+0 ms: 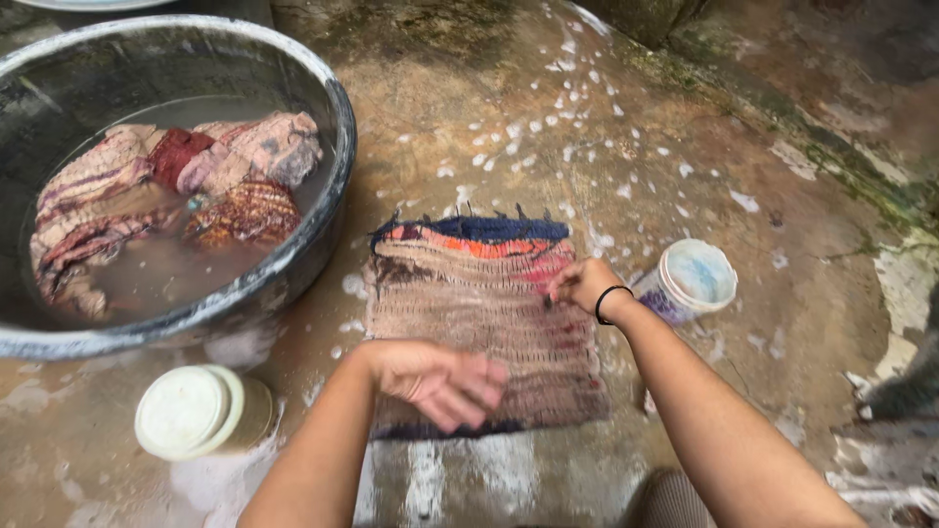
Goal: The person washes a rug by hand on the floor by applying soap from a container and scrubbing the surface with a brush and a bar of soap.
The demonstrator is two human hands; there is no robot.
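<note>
A wet striped cloth point(469, 293), brown with a blue and orange band at its far end, lies folded flat on the wet stone floor. My left hand point(440, 381) hovers over its near half, fingers loosely spread and blurred, holding nothing. My right hand point(579, 284), with a black band on the wrist, presses its closed fingers onto the cloth's right edge.
A large metal basin point(333, 117) at the left holds murky water and several soaking patterned cloths point(166, 196). A cream-lidded jar point(191, 411) lies near the front left. A small white tub point(696, 276) stands right of the cloth. Soap foam flecks dot the floor point(548, 108).
</note>
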